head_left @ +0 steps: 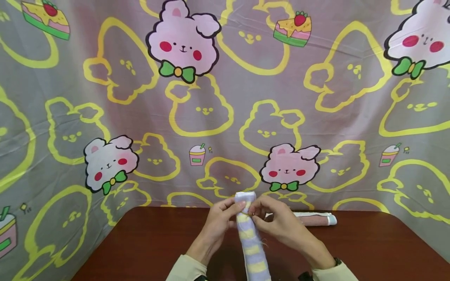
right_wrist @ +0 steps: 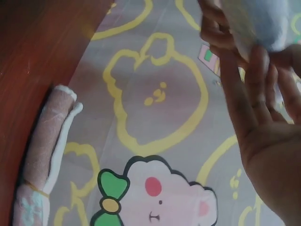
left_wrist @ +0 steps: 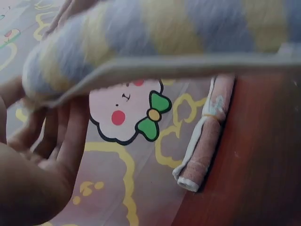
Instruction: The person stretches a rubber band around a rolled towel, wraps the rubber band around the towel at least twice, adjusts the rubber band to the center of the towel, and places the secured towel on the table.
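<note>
A rolled towel (head_left: 252, 249) with lavender and yellow stripes stands up in front of me, its pale end at the top. My left hand (head_left: 218, 219) grips it near that end, thumb laid across the front. On the other side, my right hand (head_left: 275, 219) pinches at the towel's edge just below the top, where a thin band-like line crosses it. The left wrist view shows the striped roll (left_wrist: 174, 28) close up, with a pale edge along its length. In the right wrist view, fingers meet around the roll's blurred end (right_wrist: 256, 23).
A second rolled towel, pink with white edges (head_left: 316, 219), lies at the back of the dark red table (head_left: 151, 242), behind my right hand. A thin band (right_wrist: 36, 189) circles it. A cartoon-printed curtain (head_left: 232, 89) hangs directly behind the table.
</note>
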`<action>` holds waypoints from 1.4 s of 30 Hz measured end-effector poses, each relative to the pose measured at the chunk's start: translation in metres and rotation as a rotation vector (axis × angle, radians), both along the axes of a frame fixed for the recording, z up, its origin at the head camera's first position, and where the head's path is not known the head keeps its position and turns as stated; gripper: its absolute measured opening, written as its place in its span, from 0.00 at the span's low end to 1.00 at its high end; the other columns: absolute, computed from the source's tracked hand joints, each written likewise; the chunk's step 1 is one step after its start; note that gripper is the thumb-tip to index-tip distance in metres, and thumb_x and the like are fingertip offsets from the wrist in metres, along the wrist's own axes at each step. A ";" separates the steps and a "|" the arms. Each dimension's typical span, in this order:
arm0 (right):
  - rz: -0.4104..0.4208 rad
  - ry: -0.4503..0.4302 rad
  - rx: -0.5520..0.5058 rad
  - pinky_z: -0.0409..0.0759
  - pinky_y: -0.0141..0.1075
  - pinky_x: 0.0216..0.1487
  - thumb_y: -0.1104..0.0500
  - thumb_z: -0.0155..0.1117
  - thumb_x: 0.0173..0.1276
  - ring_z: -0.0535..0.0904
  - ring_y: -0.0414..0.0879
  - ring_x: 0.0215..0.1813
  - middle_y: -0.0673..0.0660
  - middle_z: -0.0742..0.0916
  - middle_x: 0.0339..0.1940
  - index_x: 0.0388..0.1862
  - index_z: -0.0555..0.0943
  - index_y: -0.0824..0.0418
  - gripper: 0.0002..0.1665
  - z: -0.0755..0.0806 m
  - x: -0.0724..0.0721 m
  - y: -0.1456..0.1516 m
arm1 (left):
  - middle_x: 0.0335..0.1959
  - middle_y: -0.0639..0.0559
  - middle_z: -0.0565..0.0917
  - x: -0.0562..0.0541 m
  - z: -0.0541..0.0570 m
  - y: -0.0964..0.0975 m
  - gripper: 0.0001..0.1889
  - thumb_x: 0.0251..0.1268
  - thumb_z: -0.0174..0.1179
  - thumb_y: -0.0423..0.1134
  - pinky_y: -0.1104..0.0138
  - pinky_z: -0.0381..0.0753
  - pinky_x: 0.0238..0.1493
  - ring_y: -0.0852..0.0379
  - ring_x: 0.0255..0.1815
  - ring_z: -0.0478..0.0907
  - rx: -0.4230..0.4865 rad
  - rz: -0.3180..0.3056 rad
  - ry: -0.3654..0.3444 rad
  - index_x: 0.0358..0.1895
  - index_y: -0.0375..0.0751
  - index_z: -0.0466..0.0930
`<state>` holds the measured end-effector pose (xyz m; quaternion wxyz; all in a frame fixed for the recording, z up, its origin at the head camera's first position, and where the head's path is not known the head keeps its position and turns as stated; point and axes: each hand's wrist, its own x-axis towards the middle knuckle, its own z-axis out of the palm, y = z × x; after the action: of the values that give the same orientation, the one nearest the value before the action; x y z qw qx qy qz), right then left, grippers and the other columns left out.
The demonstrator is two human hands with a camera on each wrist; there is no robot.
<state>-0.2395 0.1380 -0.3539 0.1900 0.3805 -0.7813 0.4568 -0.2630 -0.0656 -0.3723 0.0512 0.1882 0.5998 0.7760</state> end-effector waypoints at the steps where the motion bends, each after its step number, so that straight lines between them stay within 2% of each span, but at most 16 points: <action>1: -0.015 0.052 -0.008 0.84 0.36 0.32 0.74 0.72 0.66 0.78 0.41 0.35 0.48 0.82 0.36 0.42 0.83 0.53 0.16 -0.001 0.000 -0.002 | 0.38 0.49 0.87 0.000 0.000 0.000 0.18 0.75 0.66 0.40 0.67 0.85 0.36 0.58 0.36 0.84 0.011 0.027 0.000 0.54 0.25 0.85; 5: -0.095 0.229 -0.011 0.82 0.33 0.28 0.78 0.73 0.62 0.76 0.37 0.32 0.47 0.83 0.37 0.42 0.85 0.54 0.20 -0.003 0.001 -0.011 | 0.35 0.50 0.87 0.000 0.001 0.002 0.15 0.73 0.68 0.39 0.67 0.85 0.34 0.59 0.34 0.84 0.042 0.126 0.007 0.49 0.26 0.86; 7: -0.138 0.265 -0.001 0.80 0.31 0.27 0.78 0.74 0.61 0.75 0.35 0.31 0.45 0.81 0.36 0.41 0.86 0.53 0.20 -0.003 0.002 -0.014 | 0.33 0.51 0.86 0.001 0.002 0.003 0.15 0.71 0.70 0.37 0.67 0.85 0.34 0.59 0.32 0.83 0.051 0.163 0.007 0.46 0.24 0.86; 9: -0.158 0.255 0.014 0.79 0.30 0.25 0.76 0.75 0.61 0.74 0.34 0.29 0.44 0.80 0.35 0.40 0.86 0.53 0.19 -0.003 0.004 -0.017 | 0.32 0.52 0.85 0.001 0.001 0.004 0.15 0.70 0.71 0.36 0.68 0.83 0.32 0.60 0.31 0.82 0.053 0.200 0.007 0.44 0.23 0.85; 11: -0.161 0.193 0.032 0.77 0.30 0.22 0.73 0.74 0.64 0.73 0.33 0.27 0.43 0.79 0.33 0.40 0.85 0.53 0.16 -0.002 0.006 -0.018 | 0.30 0.53 0.85 0.002 0.000 0.004 0.14 0.68 0.72 0.36 0.69 0.81 0.31 0.61 0.29 0.81 0.044 0.240 0.019 0.43 0.22 0.86; 15: -0.106 -0.052 0.049 0.78 0.34 0.20 0.65 0.72 0.72 0.74 0.35 0.22 0.44 0.79 0.26 0.38 0.82 0.54 0.08 0.000 0.011 -0.019 | 0.26 0.55 0.82 0.003 -0.002 0.008 0.13 0.65 0.74 0.36 0.71 0.76 0.30 0.62 0.28 0.77 -0.018 0.319 0.069 0.38 0.24 0.87; 17: -0.093 -0.169 0.053 0.78 0.35 0.19 0.58 0.72 0.75 0.74 0.36 0.20 0.45 0.78 0.23 0.37 0.79 0.55 0.08 0.000 0.012 -0.019 | 0.25 0.55 0.82 0.003 -0.003 0.009 0.12 0.64 0.75 0.36 0.71 0.74 0.31 0.62 0.29 0.75 -0.052 0.348 0.099 0.35 0.26 0.88; 20: -0.091 -0.218 0.076 0.76 0.34 0.20 0.51 0.75 0.73 0.73 0.36 0.20 0.45 0.77 0.22 0.36 0.78 0.54 0.14 -0.001 0.012 -0.019 | 0.25 0.54 0.81 0.003 -0.004 0.010 0.11 0.63 0.75 0.35 0.71 0.74 0.31 0.61 0.30 0.75 -0.067 0.370 0.130 0.33 0.28 0.88; 22: -0.090 -0.179 0.092 0.74 0.32 0.22 0.51 0.77 0.70 0.71 0.35 0.22 0.43 0.75 0.23 0.35 0.76 0.53 0.16 -0.003 0.011 -0.021 | 0.25 0.53 0.81 0.003 -0.004 0.010 0.11 0.62 0.76 0.35 0.71 0.74 0.30 0.61 0.29 0.75 -0.070 0.378 0.135 0.32 0.28 0.88; 26: -0.052 0.012 0.096 0.71 0.30 0.26 0.62 0.81 0.64 0.68 0.33 0.28 0.42 0.72 0.26 0.34 0.75 0.51 0.19 -0.010 0.007 -0.026 | 0.26 0.52 0.82 0.003 -0.002 0.007 0.11 0.62 0.76 0.36 0.70 0.76 0.30 0.60 0.30 0.76 -0.071 0.393 0.131 0.34 0.28 0.89; 29: -0.003 0.125 0.095 0.72 0.29 0.29 0.72 0.78 0.60 0.68 0.33 0.31 0.43 0.73 0.29 0.34 0.75 0.52 0.22 -0.015 0.006 -0.030 | 0.26 0.52 0.83 0.004 -0.001 0.004 0.10 0.62 0.76 0.36 0.71 0.75 0.30 0.59 0.29 0.76 -0.079 0.417 0.120 0.35 0.29 0.90; 32: 0.029 0.155 0.092 0.73 0.28 0.30 0.79 0.72 0.56 0.69 0.34 0.32 0.45 0.73 0.30 0.33 0.76 0.52 0.24 -0.017 0.006 -0.034 | 0.26 0.53 0.82 0.005 0.001 0.001 0.10 0.61 0.77 0.36 0.71 0.73 0.29 0.60 0.30 0.74 -0.090 0.438 0.113 0.34 0.30 0.90; 34: 0.038 0.122 0.078 0.73 0.29 0.30 0.80 0.69 0.56 0.70 0.35 0.33 0.46 0.74 0.31 0.34 0.76 0.52 0.23 -0.016 0.006 -0.033 | 0.26 0.53 0.83 0.004 0.002 0.000 0.11 0.62 0.77 0.37 0.71 0.73 0.30 0.60 0.30 0.74 -0.082 0.412 0.107 0.35 0.30 0.90; 36: 0.043 0.053 0.051 0.75 0.32 0.32 0.79 0.69 0.58 0.72 0.37 0.34 0.46 0.75 0.32 0.36 0.77 0.53 0.22 -0.014 0.007 -0.030 | 0.29 0.53 0.84 0.003 0.003 -0.003 0.12 0.65 0.75 0.38 0.71 0.77 0.32 0.60 0.31 0.77 -0.070 0.339 0.103 0.39 0.29 0.90; 39: 0.061 -0.082 -0.006 0.78 0.35 0.36 0.76 0.69 0.63 0.74 0.39 0.37 0.47 0.77 0.33 0.38 0.78 0.55 0.17 -0.009 0.006 -0.023 | 0.36 0.51 0.87 0.001 0.005 -0.008 0.16 0.71 0.70 0.41 0.68 0.83 0.38 0.59 0.35 0.82 -0.056 0.173 0.089 0.48 0.28 0.88; 42: 0.094 -0.186 -0.046 0.80 0.36 0.39 0.74 0.69 0.65 0.77 0.42 0.39 0.50 0.77 0.34 0.38 0.79 0.58 0.13 -0.004 0.005 -0.017 | 0.39 0.49 0.88 -0.001 0.007 -0.011 0.19 0.74 0.65 0.43 0.65 0.85 0.44 0.58 0.39 0.85 -0.068 0.028 0.087 0.51 0.26 0.87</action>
<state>-0.2343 0.1213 -0.3577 0.1037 0.3683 -0.7662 0.5163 -0.2638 -0.0764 -0.3655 0.0205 0.2114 0.6301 0.7469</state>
